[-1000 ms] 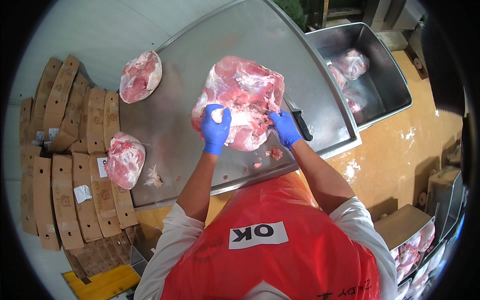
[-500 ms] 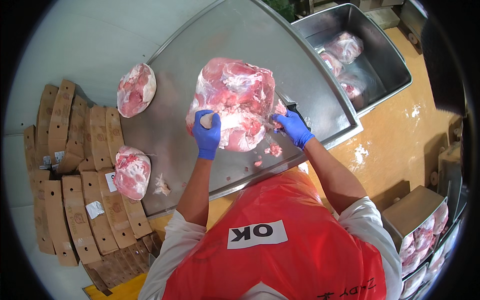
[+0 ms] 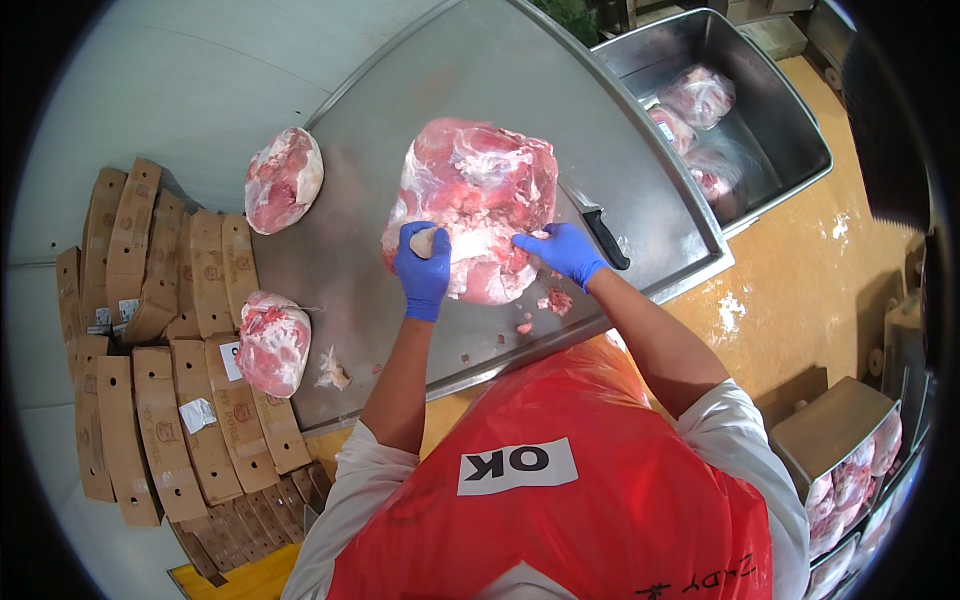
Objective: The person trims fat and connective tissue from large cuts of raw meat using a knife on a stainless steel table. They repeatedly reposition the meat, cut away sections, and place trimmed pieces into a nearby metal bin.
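Note:
A large boned-open slab of raw meat [image 3: 480, 180], pink with white fat, lies on the steel table [image 3: 400, 120] in front of me. My left hand [image 3: 423, 270], in a blue glove, is wrapped round the pale rounded end of a bone [image 3: 422, 242] at the meat's near left side. The gloved fingers of my right hand [image 3: 565, 252] are closed at the meat's near right edge, pinching its surface. Just beyond that hand lies a knife [image 3: 604, 238] with a black handle. Small meat scraps [image 3: 555, 301] are scattered close to the table's near edge.
Two more meat pieces, one farther [image 3: 284, 181] and one nearer [image 3: 274, 345], sit at the table's left. Flattened cardboard boxes [image 3: 160, 420] stack beside it. At the far right, a steel tub [image 3: 770, 130] holds bagged meat. Trays of meat [image 3: 850, 480] stand at right.
My right hand has shifted left onto the slab, off the loose scrap beside the knife, and the knife handle now shows fully. My left hand keeps its hold on the bone.

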`<state>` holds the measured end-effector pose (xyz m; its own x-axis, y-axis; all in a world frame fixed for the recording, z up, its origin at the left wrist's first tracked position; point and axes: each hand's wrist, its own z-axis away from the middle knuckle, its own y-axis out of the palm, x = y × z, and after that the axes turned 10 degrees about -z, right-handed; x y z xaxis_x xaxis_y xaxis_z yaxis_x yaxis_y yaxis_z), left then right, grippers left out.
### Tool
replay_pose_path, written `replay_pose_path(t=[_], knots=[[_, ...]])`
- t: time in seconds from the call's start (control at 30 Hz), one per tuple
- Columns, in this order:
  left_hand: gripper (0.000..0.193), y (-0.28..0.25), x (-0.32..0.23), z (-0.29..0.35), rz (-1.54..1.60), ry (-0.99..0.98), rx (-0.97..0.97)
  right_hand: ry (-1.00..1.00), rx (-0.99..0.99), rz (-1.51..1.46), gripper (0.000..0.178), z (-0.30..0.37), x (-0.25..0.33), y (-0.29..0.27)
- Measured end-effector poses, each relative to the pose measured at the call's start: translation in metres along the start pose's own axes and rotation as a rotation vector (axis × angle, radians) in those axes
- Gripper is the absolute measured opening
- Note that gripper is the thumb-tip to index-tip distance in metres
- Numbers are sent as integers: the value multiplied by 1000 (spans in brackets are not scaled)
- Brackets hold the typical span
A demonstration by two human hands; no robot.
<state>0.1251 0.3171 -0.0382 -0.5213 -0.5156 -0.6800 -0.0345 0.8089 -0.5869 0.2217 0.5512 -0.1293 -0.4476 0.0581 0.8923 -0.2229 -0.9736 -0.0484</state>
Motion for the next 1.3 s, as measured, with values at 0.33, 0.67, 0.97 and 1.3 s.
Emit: replay_pose_path(t=[0.33,0.67,0.97,1.3], knots=[[19,-1,-11,-6,-65,39,4,-152,21,-110,40,-29,22,9],[16,-2,-2,2,-38,3,-8,-45,-4,-534,21,-2,32,9],[20,-5,-3,-1,-77,47,4,-125,-2,-261,28,5,43,-26],[17,-1,-1,2,37,-25,29,-690,-171,191,33,13,6,0]])
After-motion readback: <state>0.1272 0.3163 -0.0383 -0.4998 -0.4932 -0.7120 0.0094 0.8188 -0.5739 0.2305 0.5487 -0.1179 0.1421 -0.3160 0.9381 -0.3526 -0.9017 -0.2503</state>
